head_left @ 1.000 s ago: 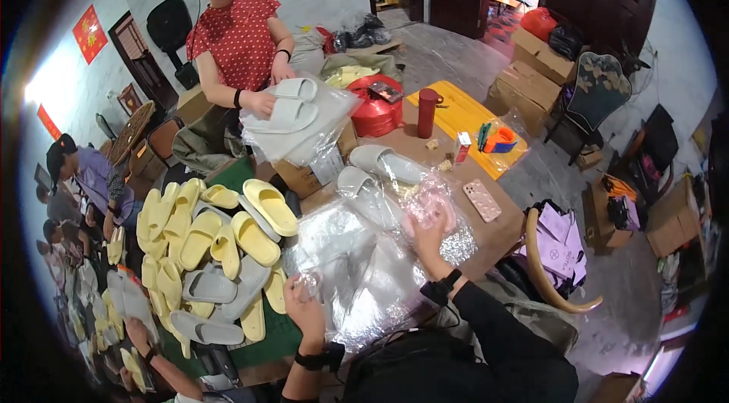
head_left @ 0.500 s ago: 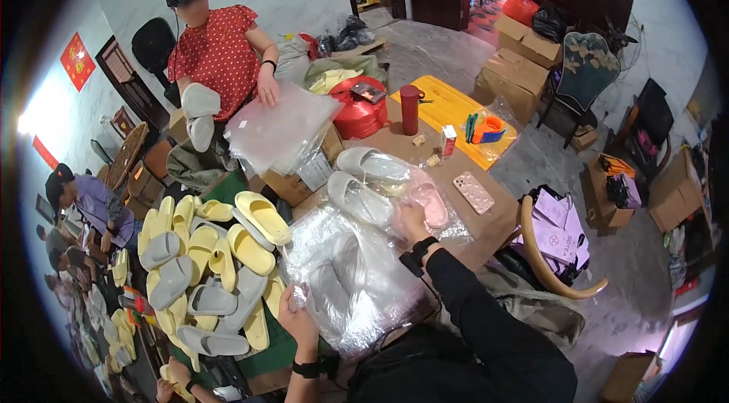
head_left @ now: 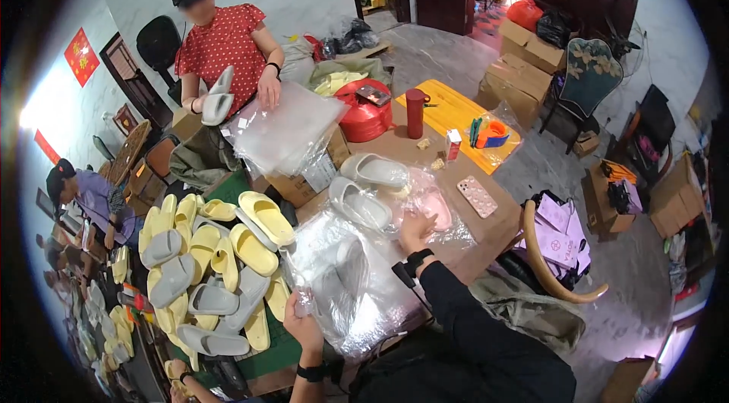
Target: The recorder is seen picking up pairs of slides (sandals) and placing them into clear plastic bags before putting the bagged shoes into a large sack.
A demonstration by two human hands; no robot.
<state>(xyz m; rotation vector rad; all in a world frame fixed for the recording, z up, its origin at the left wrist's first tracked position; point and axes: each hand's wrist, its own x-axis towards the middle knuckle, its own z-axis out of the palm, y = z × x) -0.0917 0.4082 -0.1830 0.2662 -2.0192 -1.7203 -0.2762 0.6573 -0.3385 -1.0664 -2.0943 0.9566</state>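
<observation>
My left hand [head_left: 305, 327] is closed at the near left edge of a clear plastic bag [head_left: 372, 312], pinching the film. Grey slipper shapes show through the crinkled plastic. My right hand [head_left: 418, 230] lies with its fingers apart on a pink slipper [head_left: 434, 208] in clear film. Just left of it rest two grey slippers, one nearer [head_left: 357, 204] and one farther [head_left: 373, 170], with film around them. A heap of loose yellow slippers [head_left: 253, 249] and grey slippers [head_left: 171, 281] covers the green surface to my left.
Across the table a person in red [head_left: 225, 46] holds grey slippers [head_left: 218, 107] beside stacked clear bags [head_left: 285, 126]. A red twine roll [head_left: 364, 120], red cup [head_left: 415, 114], small carton [head_left: 452, 145] and phone [head_left: 477, 196] stand beyond my hands. A curved wooden armrest [head_left: 535, 251] is at right.
My right hand has spread its fingers over the pink slipper. My left hand keeps its place at the bag's edge. The person opposite has lowered and turned the grey slippers.
</observation>
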